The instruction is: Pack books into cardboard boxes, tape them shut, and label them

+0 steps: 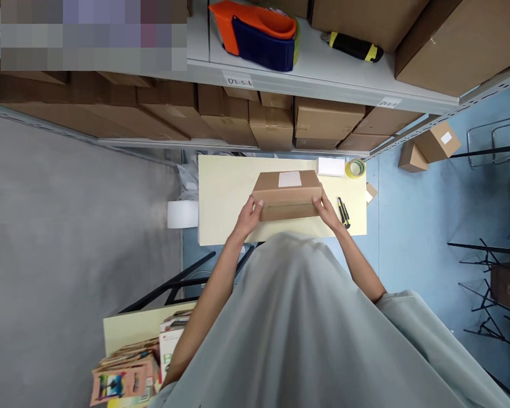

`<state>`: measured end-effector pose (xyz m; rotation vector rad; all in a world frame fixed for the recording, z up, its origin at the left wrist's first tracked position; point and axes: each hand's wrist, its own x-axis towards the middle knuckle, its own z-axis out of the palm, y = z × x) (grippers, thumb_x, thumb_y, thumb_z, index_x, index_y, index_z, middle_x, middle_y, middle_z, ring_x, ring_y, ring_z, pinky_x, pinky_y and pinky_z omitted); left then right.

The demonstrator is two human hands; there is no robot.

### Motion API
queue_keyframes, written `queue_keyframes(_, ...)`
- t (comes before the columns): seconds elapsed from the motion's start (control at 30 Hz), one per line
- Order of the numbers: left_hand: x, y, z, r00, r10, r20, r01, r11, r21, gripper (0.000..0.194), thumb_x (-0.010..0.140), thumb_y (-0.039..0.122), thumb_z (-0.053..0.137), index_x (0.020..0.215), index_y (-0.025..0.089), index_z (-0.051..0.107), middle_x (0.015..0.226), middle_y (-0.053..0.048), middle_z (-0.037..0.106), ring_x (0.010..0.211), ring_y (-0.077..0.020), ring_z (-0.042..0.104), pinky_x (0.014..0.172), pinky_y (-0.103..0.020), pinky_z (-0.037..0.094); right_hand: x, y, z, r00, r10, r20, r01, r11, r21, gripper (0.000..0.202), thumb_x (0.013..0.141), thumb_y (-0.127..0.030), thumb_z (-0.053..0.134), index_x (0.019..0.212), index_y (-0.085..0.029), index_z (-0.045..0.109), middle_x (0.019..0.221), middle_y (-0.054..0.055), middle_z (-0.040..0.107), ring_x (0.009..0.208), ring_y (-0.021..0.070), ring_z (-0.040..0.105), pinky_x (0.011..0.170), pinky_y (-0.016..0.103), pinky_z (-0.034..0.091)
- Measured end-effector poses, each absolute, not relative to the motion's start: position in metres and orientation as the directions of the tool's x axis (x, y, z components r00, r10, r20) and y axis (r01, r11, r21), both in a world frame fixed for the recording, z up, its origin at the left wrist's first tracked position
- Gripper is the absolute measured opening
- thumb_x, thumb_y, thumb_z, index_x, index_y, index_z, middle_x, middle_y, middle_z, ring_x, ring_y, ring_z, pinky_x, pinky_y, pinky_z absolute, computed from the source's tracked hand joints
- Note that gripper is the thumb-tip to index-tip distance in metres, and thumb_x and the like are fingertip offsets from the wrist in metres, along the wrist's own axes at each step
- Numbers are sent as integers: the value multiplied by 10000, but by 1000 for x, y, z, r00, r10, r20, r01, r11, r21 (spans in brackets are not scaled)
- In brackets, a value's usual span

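A brown cardboard box with a white label on its top is held level over the pale yellow table. My left hand grips its left end, thumb on the near side. At the right end my right hand holds it the same way; the fingers of both hands are partly hidden by the box. Just right of my right hand lies a black and yellow utility knife. Behind the box are a white pad or flat box and a roll of yellowish tape.
Shelves above the table bear several cardboard boxes, an orange and blue tape dispenser and another utility knife. A white roll is at the table's left. Books are stacked lower left. Boxes stand on the right.
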<state>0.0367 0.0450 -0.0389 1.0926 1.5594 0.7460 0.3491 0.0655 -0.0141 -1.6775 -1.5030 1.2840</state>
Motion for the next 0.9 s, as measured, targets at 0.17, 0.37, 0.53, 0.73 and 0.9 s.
queue_keyframes(0.17, 59, 15, -41, -68, 898, -435, 258, 437, 862, 880, 959, 512, 710, 1736, 252, 388, 1623, -130, 643, 1497, -277, 623, 1256, -461, 504, 357, 27, -12, -88, 933, -349, 423, -282, -861, 1033, 960, -790, 647, 1775, -231, 345, 1718, 136, 540, 1604, 302, 505, 1369, 507, 366)
queue_keyframes(0.37, 77, 9, -25, -238, 809, -538, 452, 582, 676, 1436, 706, 551, 992, 1812, 201, 146, 1504, -192, 724, 1419, -405, 679, 1173, -549, 557, 330, 16, -13, 130, 920, -369, 620, -366, -694, 1290, 822, -750, 835, 1789, -166, 214, 1622, 235, 596, 1429, 391, 634, 1170, 566, 555)
queue_keyframes(0.53, 82, 29, 7, -318, 845, -429, 532, 534, 657, 1441, 753, 664, 933, 1815, 206, 74, 1680, -201, 575, 1555, -403, 560, 1258, -533, 490, 311, 35, 6, 218, 935, -279, 755, -343, -559, 1371, 845, -793, 799, 1792, -74, 117, 1552, 294, 615, 1419, 428, 591, 1186, 563, 498)
queue_keyframes(0.73, 100, 42, 6, -406, 810, -424, 497, 585, 641, 1244, 774, 751, 884, 1702, 135, 331, 1705, -278, 480, 1615, -468, 450, 1298, -564, 444, 293, 53, 9, 236, 920, -314, 792, -369, -487, 1293, 888, -851, 712, 1716, 30, 254, 1519, 357, 606, 1440, 473, 535, 1224, 595, 432)
queue_keyframes(0.9, 103, 41, -17, -403, 798, -448, 495, 601, 627, 1027, 748, 778, 889, 1475, 153, 518, 1497, -269, 586, 1407, -504, 619, 1161, -637, 545, 287, 55, -13, 271, 903, -334, 778, -410, -477, 1192, 928, -837, 670, 1665, 32, 320, 1520, 381, 570, 1463, 498, 503, 1220, 643, 427)
